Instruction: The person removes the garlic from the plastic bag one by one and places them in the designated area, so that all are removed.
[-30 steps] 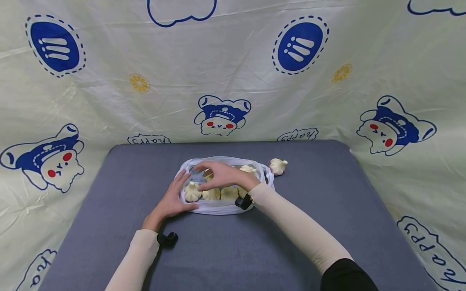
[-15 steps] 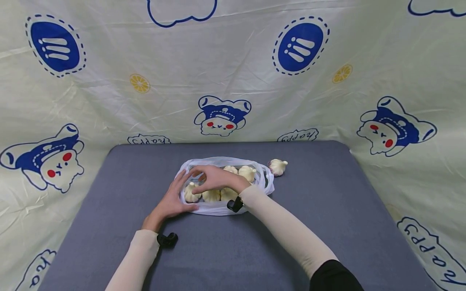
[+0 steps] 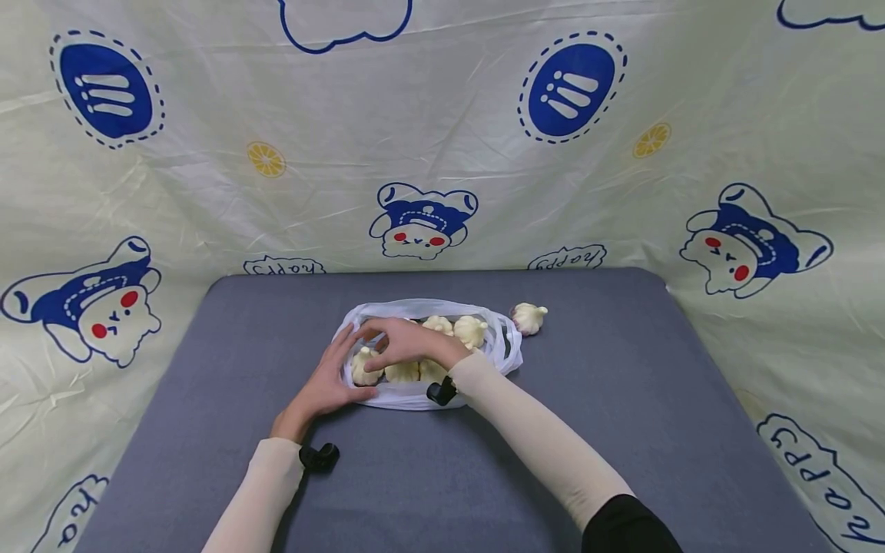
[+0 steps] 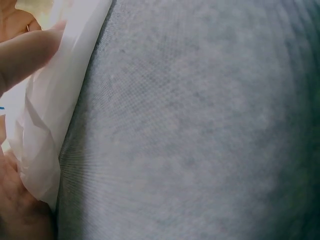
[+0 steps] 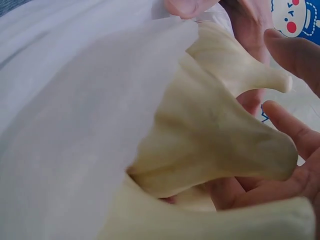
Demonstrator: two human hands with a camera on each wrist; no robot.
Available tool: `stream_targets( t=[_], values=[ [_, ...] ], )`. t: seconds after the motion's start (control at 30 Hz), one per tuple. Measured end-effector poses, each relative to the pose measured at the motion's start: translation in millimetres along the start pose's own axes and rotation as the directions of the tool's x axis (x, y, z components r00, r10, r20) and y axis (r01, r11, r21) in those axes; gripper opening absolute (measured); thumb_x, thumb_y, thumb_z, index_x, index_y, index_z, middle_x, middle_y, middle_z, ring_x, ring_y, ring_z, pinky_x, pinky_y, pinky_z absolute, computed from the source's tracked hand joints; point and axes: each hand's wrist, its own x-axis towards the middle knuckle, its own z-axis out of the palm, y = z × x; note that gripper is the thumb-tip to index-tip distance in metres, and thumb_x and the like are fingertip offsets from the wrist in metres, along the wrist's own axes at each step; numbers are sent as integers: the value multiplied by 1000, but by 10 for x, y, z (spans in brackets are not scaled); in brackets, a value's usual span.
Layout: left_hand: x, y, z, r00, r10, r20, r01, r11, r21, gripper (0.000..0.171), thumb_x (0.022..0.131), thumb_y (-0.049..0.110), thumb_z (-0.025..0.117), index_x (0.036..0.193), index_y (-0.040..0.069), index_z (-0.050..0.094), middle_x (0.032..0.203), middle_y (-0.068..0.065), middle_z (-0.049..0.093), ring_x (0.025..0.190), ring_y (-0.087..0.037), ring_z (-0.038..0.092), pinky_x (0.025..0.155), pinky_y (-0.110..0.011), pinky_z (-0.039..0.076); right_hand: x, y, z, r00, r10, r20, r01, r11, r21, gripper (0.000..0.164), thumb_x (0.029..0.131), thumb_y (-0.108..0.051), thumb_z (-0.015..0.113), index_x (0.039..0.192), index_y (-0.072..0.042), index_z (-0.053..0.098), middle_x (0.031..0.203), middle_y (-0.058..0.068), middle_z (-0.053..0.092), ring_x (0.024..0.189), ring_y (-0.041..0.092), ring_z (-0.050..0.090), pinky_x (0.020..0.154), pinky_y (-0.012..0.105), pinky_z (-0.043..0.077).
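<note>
A white plastic bag (image 3: 408,398) lies on its base with its mouth spread wide, and several garlic bulbs (image 3: 365,369) sit inside. My left hand (image 3: 330,380) holds the bag's left end, thumb at the near rim and fingers along the far side. In the left wrist view that thumb (image 4: 30,52) bends over the bag's edge. My right hand (image 3: 408,342) hovers within the bag's mouth, thumb and fingers apart in a C shape, close to the leftmost bulb. The right wrist view shows pale bulbs (image 5: 215,130) in front of the fingers, partly hiding them.
One more garlic bulb (image 3: 528,319) rests on the grey tabletop (image 3: 387,476), just beyond the bag's right end. Behind the table hangs a pale curtain (image 3: 442,138) with blue cartoon prints.
My right hand has shifted left and slightly nearer inside the bag's mouth, uncovering bulbs at the back right. The left hand and the loose bulb have stayed put.
</note>
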Motion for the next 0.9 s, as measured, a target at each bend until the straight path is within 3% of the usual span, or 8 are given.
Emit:
stream_targets(
  t=[0.2, 0.33, 0.47, 0.9],
  values=[
    [3, -16, 5, 1000, -13, 7, 13, 1000, 12, 107, 75, 36, 91, 162, 19, 31, 174, -11, 11, 159, -42, 8, 119, -73, 17, 19, -5, 12, 1000, 0, 19, 0, 1000, -22, 58, 93, -23, 78, 146, -16, 55, 145, 10, 60, 127, 28, 63, 106, 35, 52],
    [13, -24, 11, 1000, 3, 3, -3, 1000, 16, 111, 75, 35, 91, 163, 14, 28, 174, -11, 12, 158, -42, 10, 120, -72, 18, 37, -13, 18, 1000, 0, 24, 1, 999, -37, 51, 92, -17, 78, 140, -11, 60, 142, 11, 63, 125, 29, 65, 105, 35, 52],
    [19, -18, 8, 1000, 16, -2, -16, 1000, 14, 115, 74, 36, 91, 164, 9, 24, 173, -13, 14, 158, -42, 12, 121, -70, 19, 54, -8, 25, 1000, 6, 29, -4, 997, -74, 44, 91, -15, 79, 133, -9, 65, 137, 10, 66, 123, 27, 66, 103, 32, 53],
    [23, -43, 17, 1000, 12, -10, -12, 1000, 23, 117, 73, 36, 91, 164, 9, 22, 173, -14, 14, 158, -42, 12, 122, -69, 17, 52, -12, 27, 1000, -6, 25, 9, 992, -124, 40, 92, -17, 77, 129, -6, 68, 128, 7, 71, 114, 19, 68, 95, 24, 53]
  ],
)
